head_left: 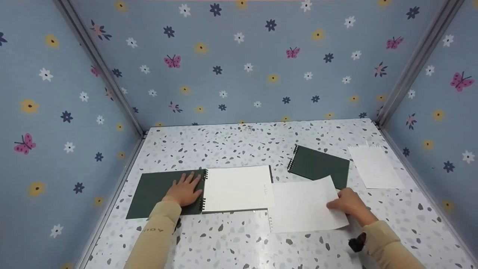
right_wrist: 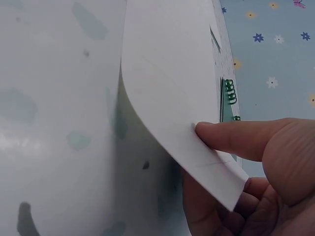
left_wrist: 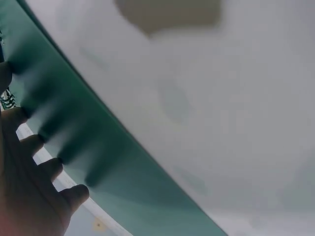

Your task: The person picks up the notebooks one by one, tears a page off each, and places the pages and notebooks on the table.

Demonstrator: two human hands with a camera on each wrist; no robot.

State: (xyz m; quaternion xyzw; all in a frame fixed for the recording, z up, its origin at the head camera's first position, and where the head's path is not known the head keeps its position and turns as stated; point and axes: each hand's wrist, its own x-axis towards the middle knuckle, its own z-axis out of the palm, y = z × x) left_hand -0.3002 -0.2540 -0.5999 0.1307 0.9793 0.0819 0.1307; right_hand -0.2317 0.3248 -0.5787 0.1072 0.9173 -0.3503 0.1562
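An open spiral notebook lies on the table, its dark green cover [head_left: 149, 190] folded out to the left and its blank white page [head_left: 237, 190] on the right. My left hand [head_left: 183, 189] rests on that cover with fingers spread, close to the wire binding; in the left wrist view its fingertips [left_wrist: 74, 194] touch the green surface. A loose white sheet [head_left: 300, 207] with a perforated left edge is pinched at its right side between the thumb and fingers of my right hand [head_left: 349, 205]. The sheet's left edge overlaps the notebook page, and its right end curves up.
A smaller green spiral notebook [head_left: 319, 164] lies behind the sheet, partly covered by it. Another white sheet [head_left: 375, 166] with a torn top edge lies at the far right. Flower-patterned panels [head_left: 246, 67] stand at the back and both sides of the speckled table [head_left: 224, 145].
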